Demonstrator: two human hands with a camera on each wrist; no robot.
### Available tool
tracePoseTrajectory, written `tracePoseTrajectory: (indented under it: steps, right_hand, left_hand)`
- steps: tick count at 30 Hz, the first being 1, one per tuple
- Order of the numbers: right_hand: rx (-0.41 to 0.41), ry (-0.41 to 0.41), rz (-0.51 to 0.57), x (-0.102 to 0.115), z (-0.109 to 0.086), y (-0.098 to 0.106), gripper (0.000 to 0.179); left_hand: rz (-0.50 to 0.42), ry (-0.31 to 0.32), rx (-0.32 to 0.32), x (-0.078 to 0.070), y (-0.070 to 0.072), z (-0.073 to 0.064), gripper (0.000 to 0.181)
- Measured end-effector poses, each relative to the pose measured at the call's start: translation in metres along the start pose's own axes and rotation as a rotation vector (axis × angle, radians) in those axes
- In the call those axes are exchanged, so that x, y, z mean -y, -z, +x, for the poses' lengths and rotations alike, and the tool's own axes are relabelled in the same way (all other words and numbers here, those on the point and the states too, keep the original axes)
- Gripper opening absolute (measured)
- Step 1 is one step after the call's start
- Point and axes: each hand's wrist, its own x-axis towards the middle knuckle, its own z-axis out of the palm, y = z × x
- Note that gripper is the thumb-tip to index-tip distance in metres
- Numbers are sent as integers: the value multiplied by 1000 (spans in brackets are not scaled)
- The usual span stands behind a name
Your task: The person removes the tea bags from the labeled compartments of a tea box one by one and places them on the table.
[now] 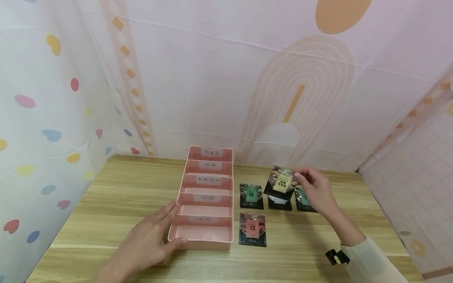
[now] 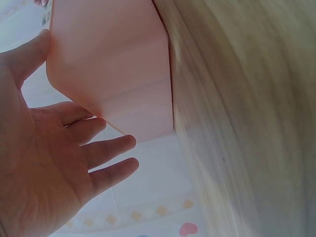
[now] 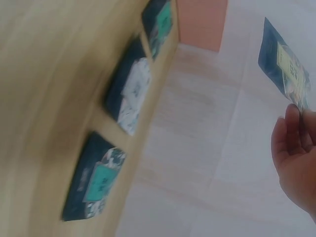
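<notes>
My right hand (image 1: pixel 316 190) pinches a dark tea sachet with a yellow label (image 1: pixel 283 183) by its upper right corner. The right wrist view shows the same sachet (image 3: pixel 284 66) raised off the table between thumb and fingers. Beneath it in the head view, a white-labelled sachet (image 1: pixel 279 203) is partly covered. My left hand (image 1: pixel 148 236) rests against a pink divided box (image 1: pixel 205 246), thumb at the front rim and fingers along the left side. In the left wrist view those fingers are fairly straight and touch the box wall (image 2: pixel 113 64).
A green-labelled sachet (image 1: pixel 251 196) and a red-labelled one (image 1: pixel 253 230) lie right of the box. Another with a teal label (image 1: pixel 303 199) is partly behind my right hand. Paper labels mark the box's several compartments. Patterned cloth (image 1: pixel 212 78) hangs behind the wooden table (image 1: pixel 116 196).
</notes>
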Motion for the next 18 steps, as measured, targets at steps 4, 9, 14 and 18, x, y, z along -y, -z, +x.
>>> tracePoseTrajectory:
  steps: [4, 9, 14, 18]
  right_hand:
    - [15, -46, -12, -6, -8, 4, 9]
    - [52, -91, -34, -14, -17, 7, 10]
    - [86, -138, -34, -24, -29, 8, 11]
    - [122, -177, -30, -31, -39, 9, 11]
  left_hand:
    - [1, -1, 1, 0, 1, 0, 87]
    - [0, 0, 0, 0, 1, 0, 87]
    - [1, -3, -2, 0, 1, 0, 87]
    - [4, -4, -2, 1, 0, 0, 88]
